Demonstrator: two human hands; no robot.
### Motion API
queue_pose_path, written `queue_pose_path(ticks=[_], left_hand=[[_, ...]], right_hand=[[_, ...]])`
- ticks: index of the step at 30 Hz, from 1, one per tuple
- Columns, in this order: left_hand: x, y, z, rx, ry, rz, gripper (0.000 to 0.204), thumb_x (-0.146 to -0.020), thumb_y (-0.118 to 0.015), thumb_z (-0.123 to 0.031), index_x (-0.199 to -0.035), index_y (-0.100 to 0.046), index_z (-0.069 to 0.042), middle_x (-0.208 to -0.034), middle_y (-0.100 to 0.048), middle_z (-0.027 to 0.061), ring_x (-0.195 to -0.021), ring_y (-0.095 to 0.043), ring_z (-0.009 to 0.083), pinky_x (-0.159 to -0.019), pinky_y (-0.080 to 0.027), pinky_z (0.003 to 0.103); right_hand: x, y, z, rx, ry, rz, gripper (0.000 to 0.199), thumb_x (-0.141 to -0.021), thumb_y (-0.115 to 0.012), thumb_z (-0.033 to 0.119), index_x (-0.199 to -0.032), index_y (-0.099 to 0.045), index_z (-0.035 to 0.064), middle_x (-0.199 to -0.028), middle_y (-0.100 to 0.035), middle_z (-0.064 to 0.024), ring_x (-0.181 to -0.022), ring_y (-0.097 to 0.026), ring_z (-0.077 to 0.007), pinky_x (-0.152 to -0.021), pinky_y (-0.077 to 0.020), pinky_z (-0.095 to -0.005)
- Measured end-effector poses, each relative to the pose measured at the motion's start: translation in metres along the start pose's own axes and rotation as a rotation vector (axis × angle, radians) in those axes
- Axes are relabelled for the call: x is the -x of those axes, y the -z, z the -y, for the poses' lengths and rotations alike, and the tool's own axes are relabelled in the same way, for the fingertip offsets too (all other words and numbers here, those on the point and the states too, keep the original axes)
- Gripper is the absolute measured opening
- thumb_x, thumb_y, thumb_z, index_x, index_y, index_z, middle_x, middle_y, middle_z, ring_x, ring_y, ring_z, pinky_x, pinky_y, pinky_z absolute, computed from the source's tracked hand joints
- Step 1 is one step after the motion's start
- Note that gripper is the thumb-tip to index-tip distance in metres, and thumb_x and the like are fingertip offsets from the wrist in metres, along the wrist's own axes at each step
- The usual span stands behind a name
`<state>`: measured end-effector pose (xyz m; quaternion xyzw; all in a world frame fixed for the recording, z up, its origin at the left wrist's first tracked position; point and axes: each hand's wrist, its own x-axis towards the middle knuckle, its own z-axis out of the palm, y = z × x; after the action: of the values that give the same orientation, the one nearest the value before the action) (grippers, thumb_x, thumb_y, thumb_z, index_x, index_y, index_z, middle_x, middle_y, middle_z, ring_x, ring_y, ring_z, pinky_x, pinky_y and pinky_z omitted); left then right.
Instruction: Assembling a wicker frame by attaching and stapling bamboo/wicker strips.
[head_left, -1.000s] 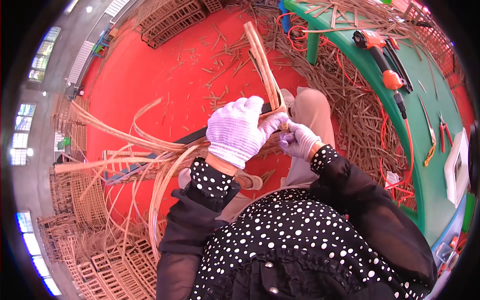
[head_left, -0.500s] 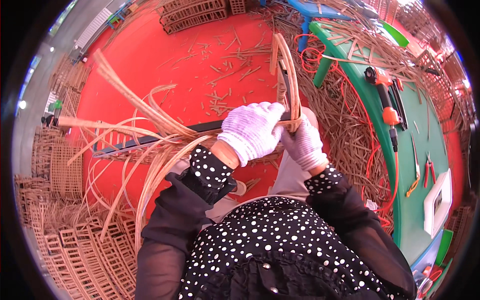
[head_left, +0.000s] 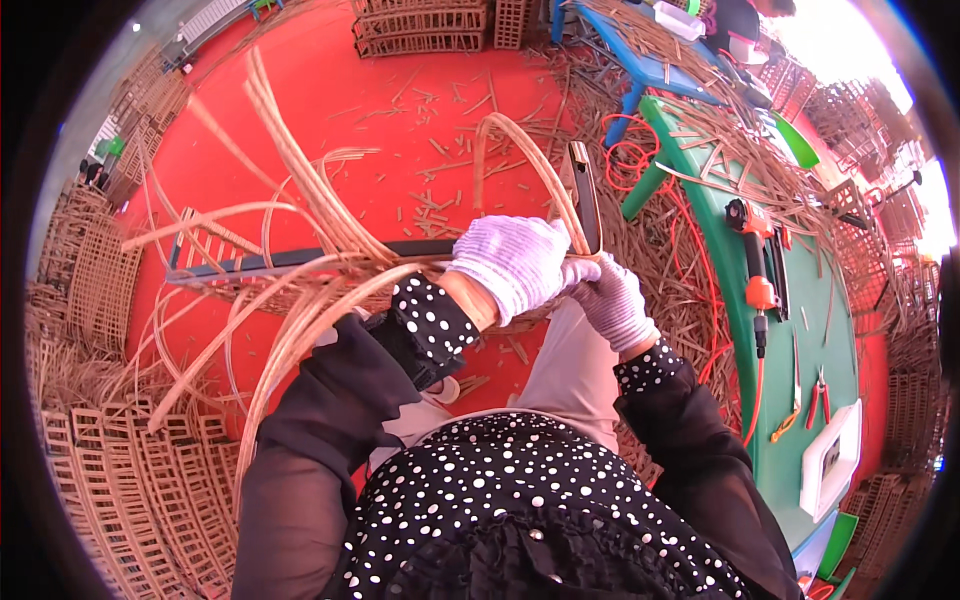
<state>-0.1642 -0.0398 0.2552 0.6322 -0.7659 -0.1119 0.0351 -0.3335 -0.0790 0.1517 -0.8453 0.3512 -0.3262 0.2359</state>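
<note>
Hands: both gloved in white knit, side by side at the bent corner of the frame (head_left: 400, 250).
Left hand (head_left: 510, 265): fingers curled shut over the corner, gripping rattan strips (head_left: 300, 200) against the dark bar.
Right hand (head_left: 610, 300): closed tight, just right of the left hand and touching it, pinching a strip end; its fingertips are hidden, so what exactly they clamp I cannot tell.
Frame: dark metal, one long bar running left from the hands, a short arm (head_left: 585, 190) rising just above them.
Loop (head_left: 520, 150): a pale strip arcs up from the hands and comes back down beside the short arm.
Loose strips: fan out left of the frame, well apart at their free ends.
Change: half a second ago the frame lay lower and nearer the lap; now it is lifted and turned, the long bar more level, the loop drawn tighter to the short arm. I judge the wrap at this corner is being cinched, not yet finished.
Floor (head_left: 330, 90): red, behind the frame, littered with offcuts.
Table (head_left: 830, 330): green, right of the frame, carrying an orange power tool (head_left: 755, 250) and pliers (head_left: 815, 395).
Woven panels (head_left: 130, 480): stacked left of and below the frame.
</note>
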Motion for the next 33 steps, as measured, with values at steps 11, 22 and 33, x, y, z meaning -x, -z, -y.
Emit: queue_pose_path(ticks=[11, 22, 33], left_hand=[[-0.02, -0.017, -0.001, 0.125, -0.122, -0.075, 0.053, -0.078, -0.057, -0.057, -0.092, -0.063, -0.007, -0.08, -0.066, 0.0154, -0.077, -0.065, 0.0319, -0.066, -0.051, 0.044], [-0.014, 0.006, 0.0, 0.023, -0.152, 0.255, 0.054, -0.079, -0.056, -0.057, -0.091, -0.063, -0.005, -0.084, -0.066, 0.0155, -0.082, -0.064, 0.0319, -0.07, -0.051, 0.043], [-0.006, -0.005, -0.002, 0.149, -0.17, 0.129, 0.056, -0.08, -0.052, -0.058, -0.087, -0.065, -0.005, -0.084, -0.066, 0.0146, -0.082, -0.064, 0.0321, -0.069, -0.051, 0.043]], right_hand=[[-0.069, 0.057, 0.043, 0.325, 0.395, 0.07, 0.045, -0.086, -0.059, 0.034, -0.114, -0.054, -0.0007, -0.109, -0.057, -0.0202, -0.101, -0.059, -0.026, -0.085, -0.0456, -0.0341], [-0.044, 0.047, 0.07, -1.55, -0.06, -0.148, 0.034, -0.096, -0.04, 0.029, -0.069, -0.043, 0.01, -0.054, -0.039, -0.0013, -0.048, -0.042, -0.0172, -0.055, -0.0402, -0.0345], [-0.027, 0.085, 0.122, -1.231, -0.383, -0.271, 0.04, -0.097, -0.033, 0.025, -0.057, -0.032, 0.0166, -0.043, -0.024, 0.0047, -0.033, -0.023, -0.0111, -0.037, -0.0331, -0.0319]])
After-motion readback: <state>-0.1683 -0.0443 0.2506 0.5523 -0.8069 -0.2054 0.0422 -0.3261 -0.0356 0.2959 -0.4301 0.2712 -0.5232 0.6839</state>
